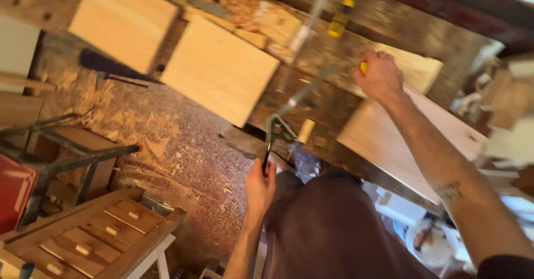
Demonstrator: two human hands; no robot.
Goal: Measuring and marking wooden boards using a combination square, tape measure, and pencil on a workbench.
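Note:
My left hand [260,185] grips the dark lever handle of a metal bar clamp [276,129] at the near edge of a worn wooden workbench [328,104]. The clamp's steel bar runs up and away across the bench. Further along the bench my right hand [379,76] is closed around a small yellow-handled tool, resting on a pale wood board [389,134] that lies on the bench. The tool's tip is hidden by the fingers. A small wood block [306,130] sits beside the clamp head.
Two pale square boards [219,70] [123,20] lie on the bench with wood shavings around them. A yellow-handled tool [340,20] stands behind. On the shaving-strewn floor stand a small wooden drawer unit [94,237], a metal stand [61,159] and a white bucket [431,245].

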